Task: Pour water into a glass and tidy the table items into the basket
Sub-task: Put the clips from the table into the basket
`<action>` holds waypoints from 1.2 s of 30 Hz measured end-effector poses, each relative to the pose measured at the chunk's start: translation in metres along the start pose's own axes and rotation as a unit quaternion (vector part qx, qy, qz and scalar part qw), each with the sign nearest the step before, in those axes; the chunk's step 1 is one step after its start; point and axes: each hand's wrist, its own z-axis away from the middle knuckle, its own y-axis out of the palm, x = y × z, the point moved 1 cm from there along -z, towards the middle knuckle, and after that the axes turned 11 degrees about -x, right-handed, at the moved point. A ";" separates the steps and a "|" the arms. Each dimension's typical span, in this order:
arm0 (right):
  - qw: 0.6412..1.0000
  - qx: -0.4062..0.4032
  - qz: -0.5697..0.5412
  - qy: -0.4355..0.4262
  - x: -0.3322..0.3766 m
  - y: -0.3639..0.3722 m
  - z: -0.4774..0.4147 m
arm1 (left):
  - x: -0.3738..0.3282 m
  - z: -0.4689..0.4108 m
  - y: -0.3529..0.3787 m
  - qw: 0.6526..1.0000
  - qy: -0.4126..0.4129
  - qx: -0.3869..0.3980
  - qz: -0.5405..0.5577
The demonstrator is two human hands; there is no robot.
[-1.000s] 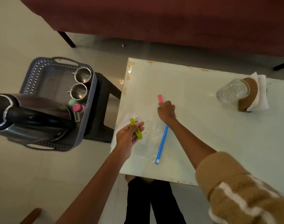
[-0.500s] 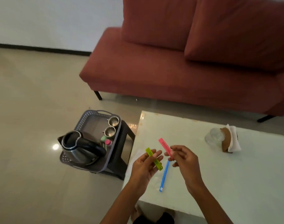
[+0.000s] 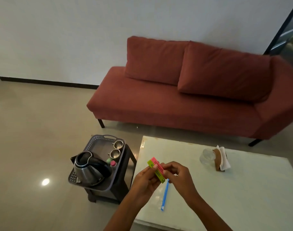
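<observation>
Your left hand (image 3: 146, 178) and your right hand (image 3: 179, 176) meet above the near left corner of the worktop (image 3: 242, 189), and between them you hold two flat strips side by side. The green strip (image 3: 156, 171) lies against the pink strip (image 3: 158, 165), long edges touching, both tilted so their far ends point up and away from you. Your left grip is closed on the green strip, thumb across its top. Your right grip is closed on the pink strip, fingertips pinching its near part.

Just below your hands, a blue strip (image 3: 164, 195) lies flat on the worktop along the edge of a clear plastic bag (image 3: 155, 201), which is hard to make out against the pale surface. Toward the far right of the worktop, well apart from your hands, a clear glass (image 3: 206, 156) stands just beside a brown holder with white napkins (image 3: 221, 160).

Left of the worktop, a grey basket (image 3: 90, 145) sits on a dark stool (image 3: 125, 177). Inside it, a steel kettle (image 3: 89, 170) with a black handle fills the near part, two steel cups (image 3: 116, 148) stand along the side nearest the worktop, and two small bottles, one green-capped (image 3: 108, 160) and one pink-capped (image 3: 112, 163), sit between the cups and the kettle.

Beyond the worktop, a red sofa (image 3: 184, 100) stands against the wall.
</observation>
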 end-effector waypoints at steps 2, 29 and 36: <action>1.000 0.005 -0.001 0.001 0.002 0.000 0.000 | -0.001 0.001 0.002 0.999 0.026 -0.007 -0.022; 0.965 0.160 -0.143 0.151 0.020 0.100 0.009 | -0.014 0.032 -0.102 0.966 0.058 -0.223 0.118; 0.970 0.154 -0.128 0.137 0.046 0.193 0.026 | -0.066 0.052 -0.209 0.955 0.052 -0.256 0.141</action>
